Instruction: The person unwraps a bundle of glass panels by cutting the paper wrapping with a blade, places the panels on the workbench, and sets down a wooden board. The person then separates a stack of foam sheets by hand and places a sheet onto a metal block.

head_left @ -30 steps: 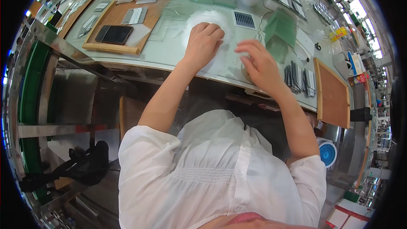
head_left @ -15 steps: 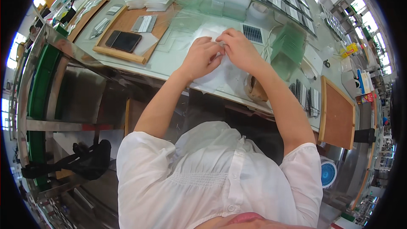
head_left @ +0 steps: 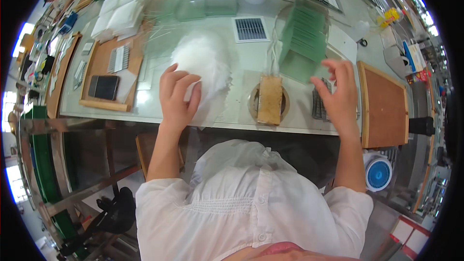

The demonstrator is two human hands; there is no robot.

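A heap of thin white sheets [head_left: 200,63] lies on the glass-topped table. My left hand [head_left: 178,96] is at its near left side, fingers bent and apart, with nothing visible in them. My right hand [head_left: 340,92] is raised above a bundle of dark thin strips [head_left: 320,105], thumb and fingers spread. Part of that bundle is hidden behind the hand. Between my hands a yellow-brown block [head_left: 269,99] rests across a round dish [head_left: 253,102]. Beyond it lies a small dark panel with a white border [head_left: 251,29]. Greenish glass plates [head_left: 304,38] are stacked to its right.
On the left, a wooden-framed board [head_left: 104,103] carries a phone [head_left: 103,87] and a striped piece [head_left: 119,59]. White padded stacks [head_left: 121,12] stand behind it. A brown framed board [head_left: 384,106] leans at the right edge, above a blue fan [head_left: 378,174]. Rows of panels line the far side.
My hands were together over the white sheets; they have moved apart, the right one swinging far right. The block on the dish is now uncovered. The view has turned right.
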